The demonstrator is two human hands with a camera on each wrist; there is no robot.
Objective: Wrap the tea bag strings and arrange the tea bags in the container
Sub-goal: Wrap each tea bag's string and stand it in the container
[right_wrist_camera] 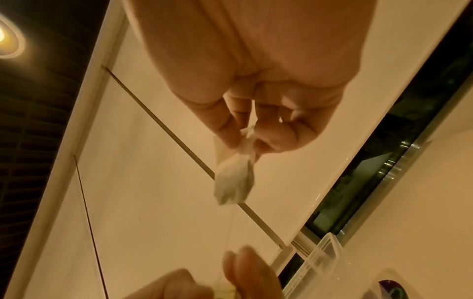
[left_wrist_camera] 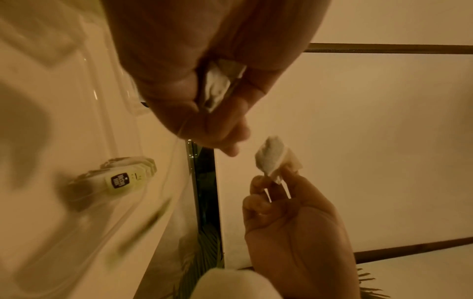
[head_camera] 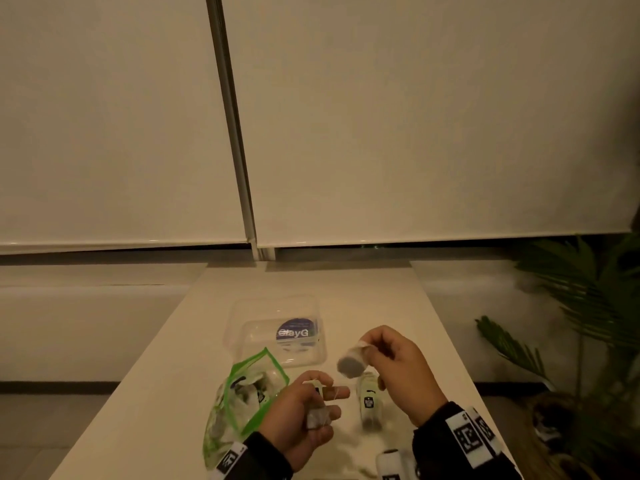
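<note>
Only the head view shows the clear container [head_camera: 277,337] and green-edged bag [head_camera: 242,403] on the table [head_camera: 166,375]. The raised right hand [head_camera: 398,368] pinches a tea bag [head_camera: 351,363] by its top — the left hand [head_camera: 301,414], fingers curled, grips a second tea bag [left_wrist_camera: 215,87].

Two hands [head_camera: 304,410] [head_camera: 398,368], three tea bags [head_camera: 350,364] [head_camera: 316,418] [head_camera: 369,403], one clear container [head_camera: 242,323], one zip bag [head_camera: 235,403].

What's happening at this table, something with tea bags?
A person is sorting tea bags. Their right hand pinches one tea bag by its top, lifted above the table. Their left hand grips a second tea bag with string across the fingers. A clear container waits behind, and a green-edged zip bag lies at the left.
</note>
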